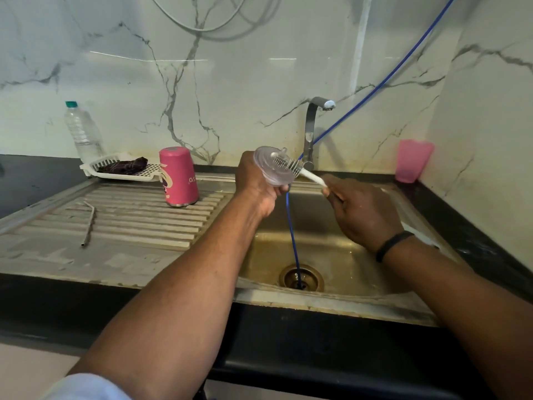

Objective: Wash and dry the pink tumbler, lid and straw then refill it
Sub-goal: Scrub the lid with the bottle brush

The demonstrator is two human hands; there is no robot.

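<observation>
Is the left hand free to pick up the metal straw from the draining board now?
Probably not yet: the left hand grips the clear round lid. The bent metal straw lies uncovered on the ribbed draining board.

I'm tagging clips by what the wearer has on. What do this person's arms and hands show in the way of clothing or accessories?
Both forearms are bare. The right hand has a thin black band around its wrist. The left hand wears nothing visible, with no rings or gloves on either hand. A bit of pale, light-blue sleeve shows at the bottom left edge, high on the left arm.
</observation>
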